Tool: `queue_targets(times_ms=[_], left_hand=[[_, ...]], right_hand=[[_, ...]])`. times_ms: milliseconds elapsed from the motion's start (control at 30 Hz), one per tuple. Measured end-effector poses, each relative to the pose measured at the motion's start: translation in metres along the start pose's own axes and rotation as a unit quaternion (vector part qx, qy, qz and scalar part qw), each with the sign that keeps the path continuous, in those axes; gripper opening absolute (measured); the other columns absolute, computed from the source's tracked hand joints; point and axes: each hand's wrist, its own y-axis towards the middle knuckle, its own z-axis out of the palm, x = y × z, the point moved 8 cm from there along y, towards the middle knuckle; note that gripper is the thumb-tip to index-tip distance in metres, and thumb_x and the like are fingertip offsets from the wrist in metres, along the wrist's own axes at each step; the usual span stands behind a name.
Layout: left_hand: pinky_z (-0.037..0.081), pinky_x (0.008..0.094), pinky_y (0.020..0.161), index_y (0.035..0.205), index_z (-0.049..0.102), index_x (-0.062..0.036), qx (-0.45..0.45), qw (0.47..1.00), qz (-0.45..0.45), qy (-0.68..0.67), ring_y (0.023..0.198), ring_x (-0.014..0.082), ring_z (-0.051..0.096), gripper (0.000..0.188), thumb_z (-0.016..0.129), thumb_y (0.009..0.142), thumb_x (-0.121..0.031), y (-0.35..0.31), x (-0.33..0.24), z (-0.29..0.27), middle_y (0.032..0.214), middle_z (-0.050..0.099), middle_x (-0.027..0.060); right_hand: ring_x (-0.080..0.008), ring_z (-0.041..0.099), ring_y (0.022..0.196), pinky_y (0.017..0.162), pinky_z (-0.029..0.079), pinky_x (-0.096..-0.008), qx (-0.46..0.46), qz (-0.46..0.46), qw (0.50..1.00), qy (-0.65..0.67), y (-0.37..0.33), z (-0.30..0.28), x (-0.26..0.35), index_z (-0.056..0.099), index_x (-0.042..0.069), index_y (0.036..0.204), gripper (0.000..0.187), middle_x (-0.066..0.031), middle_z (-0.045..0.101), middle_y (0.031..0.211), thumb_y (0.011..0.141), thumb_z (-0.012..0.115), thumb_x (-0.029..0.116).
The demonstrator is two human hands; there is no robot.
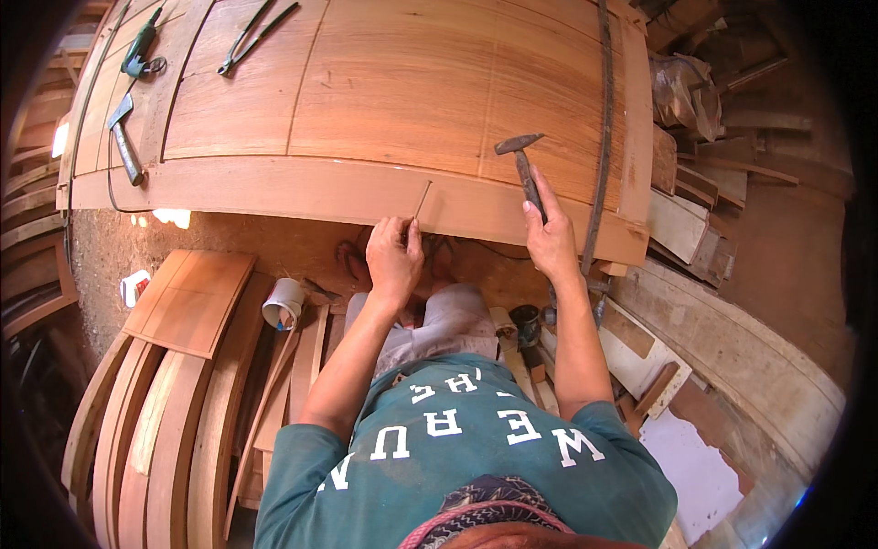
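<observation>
My left hand (395, 259) is closed in a pinch on a thin metal rod (423, 199), which looks like a long nail or a punch. The rod leans over the near edge rail of a large wooden panel (393, 101), with its far end at the rail's upper face; whether it touches the wood I cannot tell. In my right hand (551, 240) is a hammer (525, 170), gripped by its dark handle. Its metal head is raised to the right of the rod, over the panel.
Pincers (251, 41), a green power drill (140, 48) and a hatchet (123, 137) lie on the panel's left part. A dark clamp bar (604, 119) crosses its right end. Planks (174, 439) and a white bucket (284, 302) stand at lower left; wood scraps (681, 224) lie right.
</observation>
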Motion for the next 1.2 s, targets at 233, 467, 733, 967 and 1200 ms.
queue_targets(times_ms=[233,467,733,967,1200], left_hand=[[0.054,0.0452,0.078,0.096,0.072,-0.0011,-0.012,0.999,0.003,0.053,0.086,0.0362,0.069,0.014,0.071,0.098,-0.015,-0.028,-0.036,0.054,0.091,0.071,0.0167],[0.052,0.0477,0.079,0.091,0.07,-0.0018,-0.043,0.996,-0.026,0.071,0.085,0.0381,0.066,0.016,0.071,0.097,-0.017,-0.029,-0.04,0.081,0.088,0.069,0.0171],[0.053,0.0477,0.075,0.09,0.07,-0.0008,-0.074,0.995,-0.064,0.03,0.081,0.0388,0.067,0.015,0.071,0.097,-0.014,-0.033,-0.031,0.088,0.086,0.068,0.0184],[0.053,0.0457,0.073,0.092,0.07,-0.0008,-0.092,0.995,-0.019,0.036,0.079,0.0369,0.068,0.013,0.072,0.097,-0.012,-0.035,-0.031,0.087,0.085,0.069,0.0176],[0.054,0.0444,0.071,0.091,0.07,-0.0011,-0.091,0.994,0.01,0.066,0.078,0.0355,0.068,0.014,0.074,0.096,-0.013,-0.035,-0.036,0.087,0.084,0.069,0.0168]], right_hand=[[-0.0404,0.055,0.142,0.116,0.046,-0.043,0.022,0.014,1.0,-0.006,-0.001,-0.051,-0.044,0.046,0.016,0.16,0.056,-0.0245,0.057,0.152,0.106,0.058,0.011],[-0.039,0.054,0.143,0.116,0.046,-0.0436,0.038,-0.023,0.999,0.003,-0.001,-0.067,-0.065,0.045,0.017,0.161,0.056,-0.0209,0.057,0.154,0.106,0.058,0.014],[-0.0408,0.055,0.141,0.114,0.047,-0.0443,0.087,-0.019,0.996,0.016,-0.001,-0.064,-0.064,0.045,0.018,0.161,0.057,-0.0233,0.057,0.152,0.106,0.057,0.014],[-0.0421,0.055,0.141,0.114,0.047,-0.0449,0.086,-0.064,0.994,0.03,0.002,-0.061,-0.054,0.044,0.016,0.161,0.057,-0.0258,0.057,0.151,0.106,0.057,0.013],[-0.0427,0.055,0.14,0.112,0.048,-0.0451,0.101,-0.071,0.992,0.027,0.005,-0.056,-0.054,0.044,0.017,0.161,0.056,-0.026,0.059,0.149,0.107,0.057,0.014]])
